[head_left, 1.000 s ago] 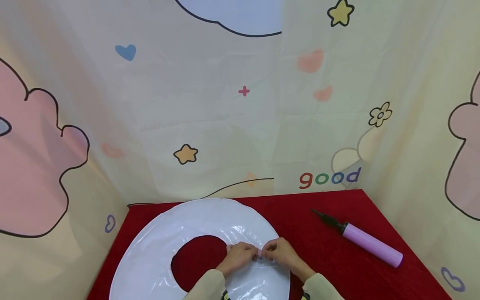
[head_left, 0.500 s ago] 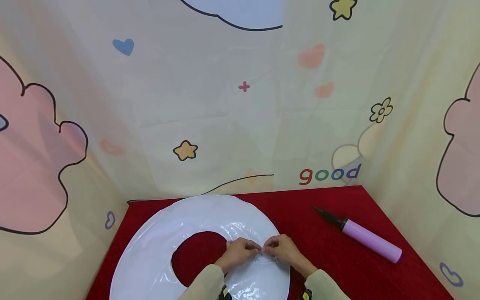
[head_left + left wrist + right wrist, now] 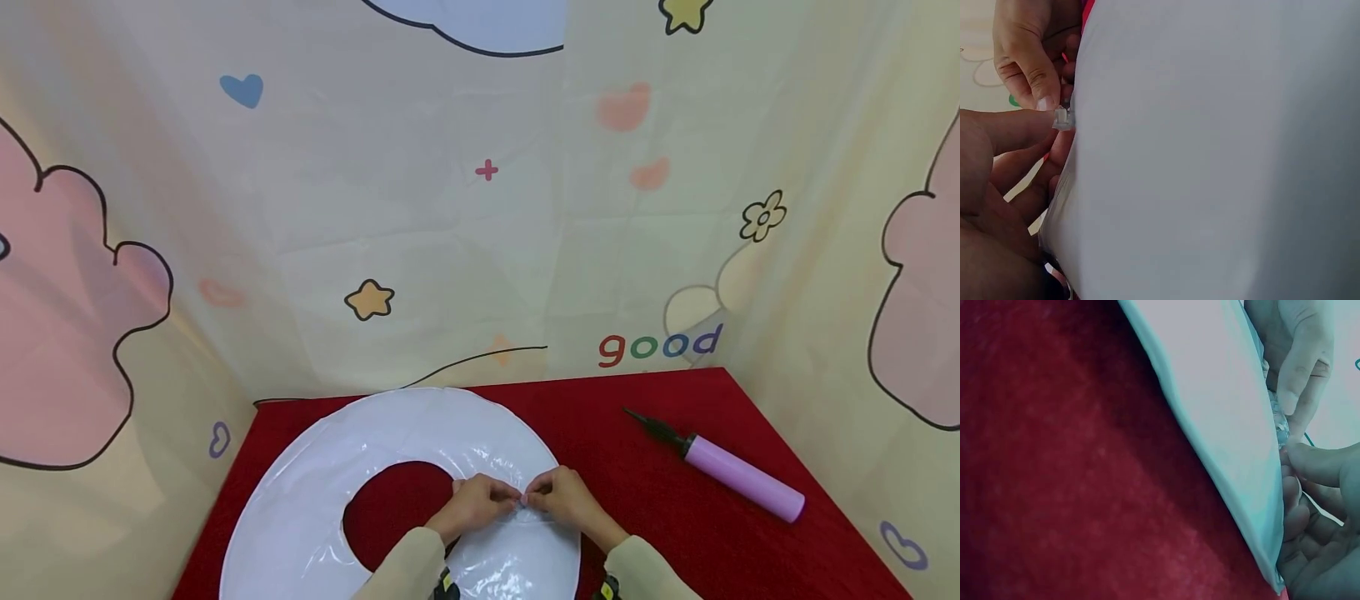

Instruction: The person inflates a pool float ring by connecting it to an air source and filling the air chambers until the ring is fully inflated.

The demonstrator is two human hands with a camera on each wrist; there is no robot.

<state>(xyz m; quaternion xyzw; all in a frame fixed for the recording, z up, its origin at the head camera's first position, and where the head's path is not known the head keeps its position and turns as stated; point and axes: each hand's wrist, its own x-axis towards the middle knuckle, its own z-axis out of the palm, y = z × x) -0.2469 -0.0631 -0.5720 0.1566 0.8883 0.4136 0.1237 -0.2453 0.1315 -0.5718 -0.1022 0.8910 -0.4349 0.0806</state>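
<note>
A white inflatable swim ring lies flat, and both hands meet on its right side. Between the fingertips is a small clear plastic valve at the ring's surface. My left hand pinches the valve from the left, thumb pressed against it in the left wrist view. From the other side my right hand pinches at the same spot, its thumb and fingertips close to the left thumb. In the head view the fingers mostly hide the valve.
A pink hand pump with a black nozzle lies to the right on the red cloth. Behind and at both sides hangs a printed curtain with hearts, stars and clouds.
The fingertips of both hands have drawn closer together over the valve, covering the gap seen earlier. The head view has tilted down slightly. Ring and pump stay in place.
</note>
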